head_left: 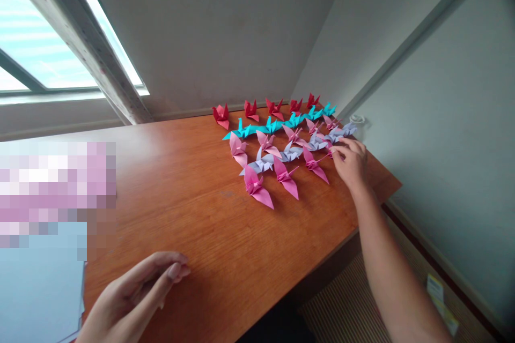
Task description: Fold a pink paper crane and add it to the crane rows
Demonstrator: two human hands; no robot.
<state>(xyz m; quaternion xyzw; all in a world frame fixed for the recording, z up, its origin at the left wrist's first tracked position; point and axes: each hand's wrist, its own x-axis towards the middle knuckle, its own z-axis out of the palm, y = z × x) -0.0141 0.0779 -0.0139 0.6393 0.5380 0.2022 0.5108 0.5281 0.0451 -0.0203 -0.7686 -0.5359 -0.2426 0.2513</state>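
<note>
Rows of folded paper cranes lie on the wooden table [209, 236]: red cranes [251, 109] at the back, then teal cranes [273, 126], pale pink cranes [265, 142], lavender cranes [289, 154] and bright pink cranes [285, 177] at the front. My right hand [351, 162] reaches to the right end of the rows, its fingertips pinched on a bright pink crane [330, 151]. My left hand [134, 295] rests on the table near the front edge, fingers together and gently curled, holding nothing.
A stack of pale blue paper [38, 289] lies at the table's front left, below a blurred patch. A window [44, 59] is at the back left. White walls meet behind the table. A small card [436, 289] lies on the striped floor at right.
</note>
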